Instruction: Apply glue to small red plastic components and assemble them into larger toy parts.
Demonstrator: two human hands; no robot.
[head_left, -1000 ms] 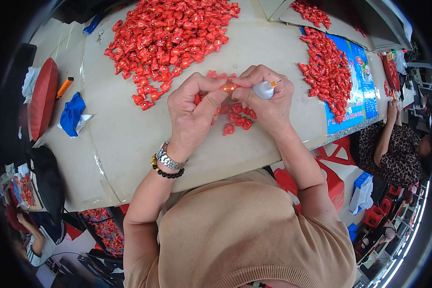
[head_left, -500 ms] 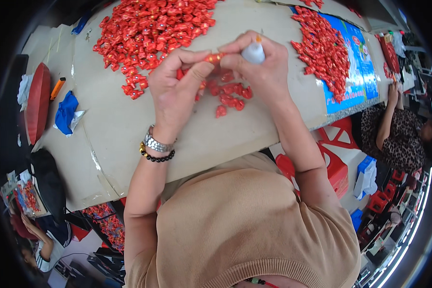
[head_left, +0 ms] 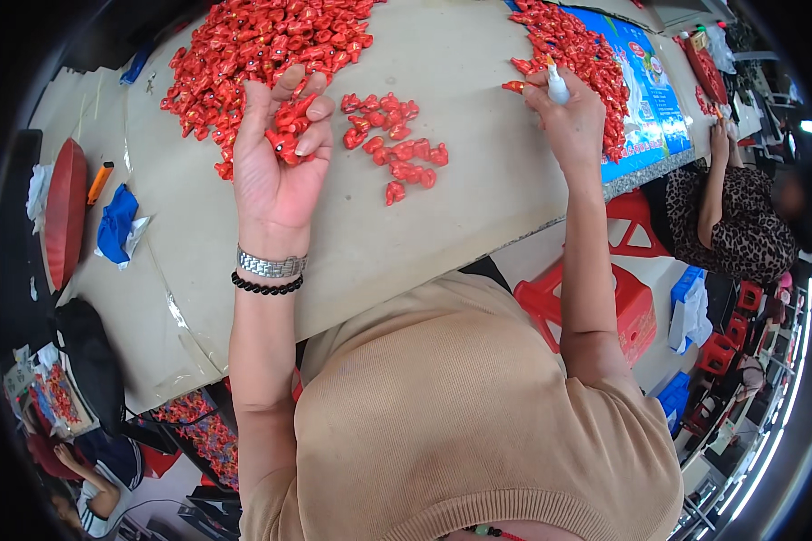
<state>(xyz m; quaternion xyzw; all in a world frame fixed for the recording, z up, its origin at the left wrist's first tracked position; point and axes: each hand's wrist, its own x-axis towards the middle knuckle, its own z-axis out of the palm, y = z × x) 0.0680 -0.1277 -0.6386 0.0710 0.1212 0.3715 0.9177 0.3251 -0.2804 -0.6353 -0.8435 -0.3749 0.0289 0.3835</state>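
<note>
My left hand is turned palm up beside the big pile of small glossy red figurines. Its fingers curl round several red figurines. Out to the right, my right hand grips a white paint marker with its orange tip pointing away from me. A single red figurine sticks out from the fingertips of that same hand, at the edge of the right-hand pile of red figurines. Between my hands a loose group of red figurines lies on the table.
Under the right pile lies a blue printed sheet. On the left of the table are an orange cutter, a blue cloth and a red round container. A red stool stands by the table; a co-worker in leopard print sits at right.
My hands have parted: the right moved right with the marker and a figurine to the right pile. My left drew left and turned palm up, uncovering the loose group.
</note>
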